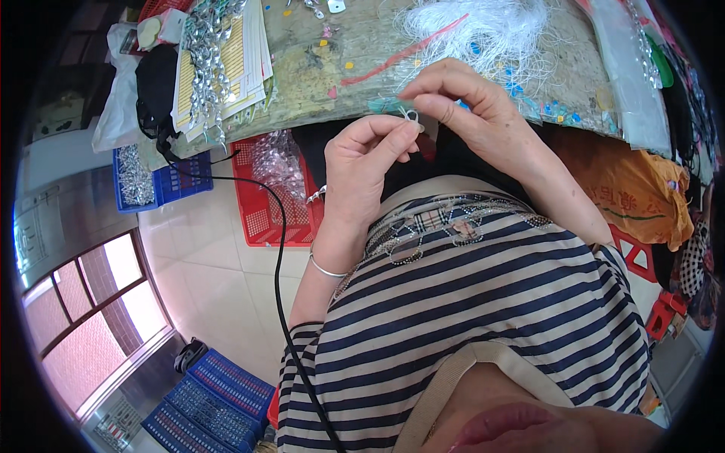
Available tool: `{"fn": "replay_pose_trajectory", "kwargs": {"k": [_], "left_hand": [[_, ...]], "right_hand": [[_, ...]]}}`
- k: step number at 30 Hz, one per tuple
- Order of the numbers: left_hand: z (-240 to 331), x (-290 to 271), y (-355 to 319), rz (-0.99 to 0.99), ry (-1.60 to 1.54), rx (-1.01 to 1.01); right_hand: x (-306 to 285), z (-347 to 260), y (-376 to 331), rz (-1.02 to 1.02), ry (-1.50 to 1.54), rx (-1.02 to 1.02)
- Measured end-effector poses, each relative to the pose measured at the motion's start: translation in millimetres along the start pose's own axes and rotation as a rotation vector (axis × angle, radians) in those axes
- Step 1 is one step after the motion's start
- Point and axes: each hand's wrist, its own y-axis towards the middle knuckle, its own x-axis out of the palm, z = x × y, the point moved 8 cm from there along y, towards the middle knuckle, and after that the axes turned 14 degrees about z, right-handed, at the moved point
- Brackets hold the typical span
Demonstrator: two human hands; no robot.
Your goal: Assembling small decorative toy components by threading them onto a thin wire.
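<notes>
Close together at the table's near edge, my two hands work over my lap. My left hand (359, 157) is closed, with thumb and forefinger pinching a small whitish loop (411, 115) that stands up from the fingertips. Just above and to the right, my right hand (483, 109) has its thumb and forefinger bent toward each other. Whatever lies between those fingertips is too small to make out. Beyond them, a heap of fine white thread (487, 30) is spread over the worn table (302, 90). A red strip (408, 50) lies across the tabletop beside the thread.
Yellowish cards (181, 98) with shiny silver twisted pieces (211, 64) lie at the table's left. Below stand a red basket (249, 208) holding clear bags and a blue basket (170, 185). A black cable (281, 234) hangs at my left; an orange bag (642, 189) sits right.
</notes>
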Motion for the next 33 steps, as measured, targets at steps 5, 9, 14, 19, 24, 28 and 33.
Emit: {"fn": "replay_pose_trajectory", "kwargs": {"k": [5, 9, 14, 19, 24, 28, 33], "left_hand": [[6.0, -3.7, -1.1, 0.060, 0.084, 0.082], [5.8, -2.3, -2.2, 0.037, 0.203, 0.164], [9.7, 0.9, -4.1, 0.021, 0.283, 0.260], [10.1, 2.8, -6.9, 0.019, 0.258, 0.280], [24.9, 10.7, -12.8, 0.011, 0.511, 0.562], [17.4, 7.7, -10.1, 0.011, 0.464, 0.421], [-5.2, -5.8, -4.1, 0.044, 0.074, -0.064]], "right_hand": [[-8.9, -26.1, -6.5, 0.048, -0.200, -0.268], [-2.5, -25.5, -13.5, 0.023, -0.249, -0.297], [-3.9, -26.6, -14.8, 0.044, -0.319, -0.369], [-4.5, -35.0, -13.5, 0.062, -0.399, -0.476], [0.4, -44.4, -16.1, 0.090, -0.552, -0.626], [2.8, -37.4, -17.4, 0.088, -0.542, -0.609], [-2.5, -11.0, -12.7, 0.074, -0.042, -0.107]]}}
